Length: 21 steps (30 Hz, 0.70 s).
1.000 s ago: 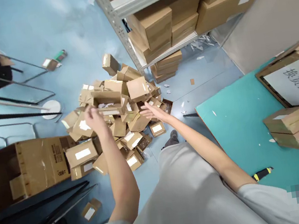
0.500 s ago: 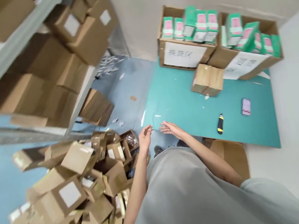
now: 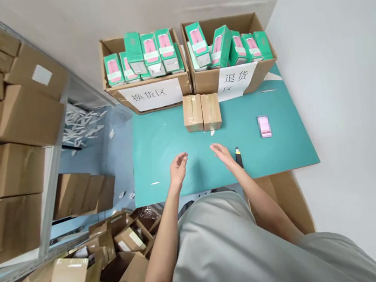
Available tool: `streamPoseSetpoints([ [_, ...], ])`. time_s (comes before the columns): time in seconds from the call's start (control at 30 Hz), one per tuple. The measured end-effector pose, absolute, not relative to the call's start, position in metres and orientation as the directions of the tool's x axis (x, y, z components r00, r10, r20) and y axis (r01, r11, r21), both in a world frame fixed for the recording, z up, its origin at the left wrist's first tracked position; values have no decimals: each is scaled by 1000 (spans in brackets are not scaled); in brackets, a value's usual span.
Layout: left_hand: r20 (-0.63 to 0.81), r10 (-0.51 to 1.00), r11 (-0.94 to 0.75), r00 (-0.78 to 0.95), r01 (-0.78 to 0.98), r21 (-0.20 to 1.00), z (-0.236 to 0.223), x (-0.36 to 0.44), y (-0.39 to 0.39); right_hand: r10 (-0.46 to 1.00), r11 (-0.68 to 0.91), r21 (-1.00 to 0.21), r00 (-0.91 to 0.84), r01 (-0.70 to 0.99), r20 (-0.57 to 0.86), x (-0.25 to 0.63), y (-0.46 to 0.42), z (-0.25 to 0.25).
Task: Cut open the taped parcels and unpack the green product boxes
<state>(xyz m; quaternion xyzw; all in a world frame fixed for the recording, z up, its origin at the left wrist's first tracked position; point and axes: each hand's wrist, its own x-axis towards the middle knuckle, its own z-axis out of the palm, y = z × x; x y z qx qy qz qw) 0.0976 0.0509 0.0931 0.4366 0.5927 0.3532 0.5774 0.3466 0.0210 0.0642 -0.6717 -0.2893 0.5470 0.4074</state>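
Over the green table [image 3: 166,137], my left hand [image 3: 178,170] hangs near the front edge, fingers loosely bent and apart, holding nothing. My right hand [image 3: 223,154] is a short way to its right, fingers stretched out and empty. Just beside my right wrist lies a black and yellow utility knife [image 3: 238,157], partly covered by the forearm. Beyond both hands, two small taped cardboard boxes [image 3: 193,113] stand side by side. A phone-like pinkish rectangle [image 3: 264,126], blurred out, lies farther right on the table.
Two large open cartons, a left carton [image 3: 124,94] and a right carton [image 3: 202,82], hold several green-and-pink boxes and bear paper signs. A shelf of cardboard boxes [image 3: 19,171] stands left. Opened boxes [image 3: 70,276] pile up on the floor below. A white wall [image 3: 350,88] borders the right.
The view has turned right toward the table. My hands have come from the table's left corner to over its front part and moved farther apart.
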Motion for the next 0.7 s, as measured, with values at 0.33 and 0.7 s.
streamPoseSetpoints([
  [0.33,-374,918,358,130,131,924,94,176,48,927,-373,-693,285,617,-245,372,156,65],
  [0.7,-405,905,393,129,108,913,91,135,50,784,-591,-552,580,589,-220,354,178,52],
])
